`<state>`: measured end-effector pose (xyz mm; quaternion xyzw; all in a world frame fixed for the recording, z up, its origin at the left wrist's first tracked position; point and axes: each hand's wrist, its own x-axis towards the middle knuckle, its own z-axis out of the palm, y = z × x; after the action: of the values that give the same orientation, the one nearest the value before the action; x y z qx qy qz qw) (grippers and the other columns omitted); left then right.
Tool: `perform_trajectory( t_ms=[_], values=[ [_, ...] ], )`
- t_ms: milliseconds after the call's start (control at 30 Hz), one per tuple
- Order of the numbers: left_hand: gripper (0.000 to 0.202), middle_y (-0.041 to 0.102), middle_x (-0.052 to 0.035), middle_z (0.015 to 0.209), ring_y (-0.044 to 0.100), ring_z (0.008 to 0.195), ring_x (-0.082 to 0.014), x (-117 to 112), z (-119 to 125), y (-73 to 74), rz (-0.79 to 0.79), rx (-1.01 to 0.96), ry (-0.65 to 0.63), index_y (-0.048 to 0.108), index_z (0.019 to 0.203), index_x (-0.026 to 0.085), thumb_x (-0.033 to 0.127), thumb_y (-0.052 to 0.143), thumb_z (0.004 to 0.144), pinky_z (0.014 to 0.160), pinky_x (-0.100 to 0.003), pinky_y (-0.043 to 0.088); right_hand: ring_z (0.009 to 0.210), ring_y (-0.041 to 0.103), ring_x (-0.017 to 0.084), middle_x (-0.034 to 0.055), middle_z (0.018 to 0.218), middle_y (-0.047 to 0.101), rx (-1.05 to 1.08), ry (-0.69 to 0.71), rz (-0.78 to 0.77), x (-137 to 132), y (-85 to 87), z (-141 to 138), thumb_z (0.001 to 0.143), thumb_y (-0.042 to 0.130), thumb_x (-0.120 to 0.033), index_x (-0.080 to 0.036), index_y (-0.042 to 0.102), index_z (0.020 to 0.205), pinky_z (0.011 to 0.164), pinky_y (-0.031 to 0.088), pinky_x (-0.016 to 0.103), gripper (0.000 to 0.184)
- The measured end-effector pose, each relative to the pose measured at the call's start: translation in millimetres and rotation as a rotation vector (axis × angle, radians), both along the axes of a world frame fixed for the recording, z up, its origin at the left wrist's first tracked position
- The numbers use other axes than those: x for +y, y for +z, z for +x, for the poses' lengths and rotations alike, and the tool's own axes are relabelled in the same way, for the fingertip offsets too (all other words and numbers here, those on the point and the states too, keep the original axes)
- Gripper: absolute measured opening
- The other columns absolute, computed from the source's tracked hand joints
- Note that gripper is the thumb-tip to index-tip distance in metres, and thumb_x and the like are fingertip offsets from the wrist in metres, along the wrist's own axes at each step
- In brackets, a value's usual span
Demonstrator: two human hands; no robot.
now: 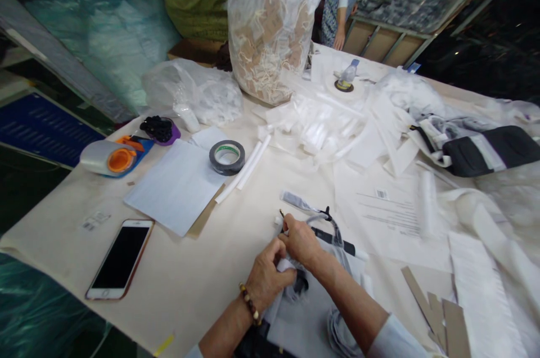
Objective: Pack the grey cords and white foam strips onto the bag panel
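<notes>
The person's 2 hands meet over a grey fabric item (310, 318), which lies on the surface (185, 285) at the near edge, below the middle of the view. The right hand (302, 241) has its fingers closed on a thin implement (282, 213) whose gold-coloured tip pokes out past the fingertips. The left hand (266, 274), with a beaded bracelet (250, 304) at the wrist, has its fingers bent beside a pale fold of the item; I cannot tell whether they grip it. Just beyond the right hand lies a grey tag (297, 200), near a dark looped handle (335, 229). Further left, a phone (120, 259) lies face up near a white sheet (171, 186), and a dark roll of tape (216, 165) rests at that sheet's right edge, with 2 white strips (247, 169) just beside it. A tape dispenser (113, 158) and a purple dish (175, 134) of black cords stand at the far left. To the right are a printed sheet (386, 217) and several cardboard strips (455, 321). Across the surface, another person's hand (340, 38) hangs near a large clear bag (274, 26).
</notes>
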<state>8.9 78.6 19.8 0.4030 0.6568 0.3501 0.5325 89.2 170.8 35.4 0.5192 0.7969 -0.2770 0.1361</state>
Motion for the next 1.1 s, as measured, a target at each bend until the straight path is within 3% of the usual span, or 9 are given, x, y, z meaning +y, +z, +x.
perform_trajectory(
  t_ms=[400,867,1033,1100],
  values=[
    [0.022,0.03,0.0087,0.058,0.03,0.058,-0.0104,-7.4,-7.0,5.4,-0.063,-0.022,-0.044,0.033,0.063,0.021,0.021,0.054,0.056,0.057,-0.024,0.025,0.083,0.065,0.025,0.0128,0.088,0.068,-0.05,0.033,0.023,3.0,-7.2,-6.7,0.08,0.041,-0.006,-0.016,0.048,0.106,0.061,0.038,0.027,0.029],
    [0.018,0.033,0.0082,0.059,0.032,0.059,-0.0106,-18.0,-16.1,4.0,-0.118,0.003,-0.074,0.037,0.065,0.021,0.026,0.053,0.059,0.058,-0.024,0.027,0.083,0.065,0.027,0.0145,0.09,0.068,-0.02,0.069,0.051,14.4,-13.1,-11.1,0.077,0.043,-0.004,-0.014,0.053,0.101,0.062,0.043,0.03,0.028],
    [0.024,0.028,0.0096,0.056,0.027,0.055,-0.0093,-16.4,-17.0,-0.1,-0.142,-0.009,-0.074,0.034,0.065,0.022,0.029,0.057,0.058,0.053,-0.023,0.025,0.083,0.065,0.029,0.0144,0.087,0.069,0.059,0.004,0.084,18.3,-4.9,-9.3,0.082,0.056,-0.024,-0.015,0.055,0.098,0.065,0.045,0.032,0.019],
    [0.027,0.027,0.0101,0.054,0.028,0.054,-0.0092,-15.5,-18.0,-1.9,-0.154,-0.005,-0.082,0.034,0.067,0.022,0.03,0.059,0.058,0.052,-0.023,0.024,0.084,0.064,0.026,0.0116,0.085,0.069,0.112,-0.053,0.123,22.7,5.6,2.5,0.086,0.053,-0.035,-0.016,0.055,0.097,0.069,0.045,0.032,0.022]
  ],
)
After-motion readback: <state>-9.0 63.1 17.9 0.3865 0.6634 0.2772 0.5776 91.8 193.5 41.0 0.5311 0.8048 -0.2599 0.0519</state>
